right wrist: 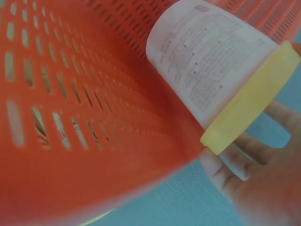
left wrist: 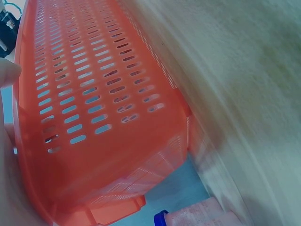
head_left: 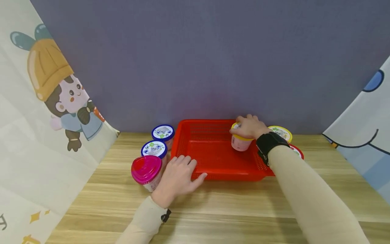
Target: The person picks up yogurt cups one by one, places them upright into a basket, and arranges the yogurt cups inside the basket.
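A red plastic basket [head_left: 213, 174] with slotted walls sits on the wooden table. My right hand [head_left: 251, 127] grips a tub with a yellow lid [head_left: 240, 144] by its lid, inside the basket's right half. In the right wrist view, the fingers curl over the yellow lid [right wrist: 254, 99], and printed text covers the tub's pale side [right wrist: 207, 56]. At the basket's near left corner, my left hand [head_left: 179, 174] rests on the rim with its fingers laid over it and the thumb spread. The left wrist view shows the basket's slotted side [left wrist: 94, 94] close up.
Left of the basket stand two blue-lidded tubs [head_left: 154, 149] and a tub with a magenta lid [head_left: 147, 169]. To its right are another yellow-lidded tub [head_left: 280, 133] and a red-lidded one [head_left: 297, 150], partly behind the right arm. A grey-blue panel [head_left: 198, 61] rises behind the table.
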Demonstrator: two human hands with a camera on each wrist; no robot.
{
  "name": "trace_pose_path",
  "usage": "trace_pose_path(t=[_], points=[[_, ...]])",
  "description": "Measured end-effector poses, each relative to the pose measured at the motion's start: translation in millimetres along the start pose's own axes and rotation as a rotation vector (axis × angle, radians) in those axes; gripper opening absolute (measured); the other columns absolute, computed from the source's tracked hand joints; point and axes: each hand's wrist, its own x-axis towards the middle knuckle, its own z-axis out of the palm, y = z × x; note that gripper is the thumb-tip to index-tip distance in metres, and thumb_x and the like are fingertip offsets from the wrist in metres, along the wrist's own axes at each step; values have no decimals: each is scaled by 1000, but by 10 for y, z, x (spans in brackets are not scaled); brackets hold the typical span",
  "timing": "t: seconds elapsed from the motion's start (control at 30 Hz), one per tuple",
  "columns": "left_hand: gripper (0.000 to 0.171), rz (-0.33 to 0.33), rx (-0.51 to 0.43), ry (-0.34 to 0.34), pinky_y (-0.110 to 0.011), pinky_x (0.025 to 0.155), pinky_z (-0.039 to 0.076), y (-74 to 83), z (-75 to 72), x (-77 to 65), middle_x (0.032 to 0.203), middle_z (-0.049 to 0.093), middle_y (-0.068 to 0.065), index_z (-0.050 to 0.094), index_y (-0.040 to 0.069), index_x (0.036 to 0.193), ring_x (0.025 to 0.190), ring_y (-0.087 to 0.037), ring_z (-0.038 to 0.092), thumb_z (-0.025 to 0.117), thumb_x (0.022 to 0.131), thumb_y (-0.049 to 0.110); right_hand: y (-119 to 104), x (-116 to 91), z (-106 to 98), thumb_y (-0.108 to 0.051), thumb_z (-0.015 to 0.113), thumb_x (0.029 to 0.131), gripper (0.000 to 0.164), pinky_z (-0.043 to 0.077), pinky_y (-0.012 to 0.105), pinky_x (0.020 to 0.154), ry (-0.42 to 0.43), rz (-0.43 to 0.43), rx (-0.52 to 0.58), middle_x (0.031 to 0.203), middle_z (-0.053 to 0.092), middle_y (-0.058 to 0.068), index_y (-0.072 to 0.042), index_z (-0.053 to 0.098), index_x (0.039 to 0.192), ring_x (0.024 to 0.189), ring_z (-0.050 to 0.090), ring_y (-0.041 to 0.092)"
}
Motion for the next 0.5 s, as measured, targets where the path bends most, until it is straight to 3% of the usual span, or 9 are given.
trace_pose_path(t=[0.5], points=[[48, -46, 22, -29, -33, 68, 47, 43, 58, 166, 83, 63, -1, 69, 13, 93, 76, -20, 58, 53, 95, 59, 101, 264, 26, -54, 56, 92, 72, 41, 65, 96, -50, -32, -34, 133, 45, 27, -7, 46, 145, 120, 39, 46]])
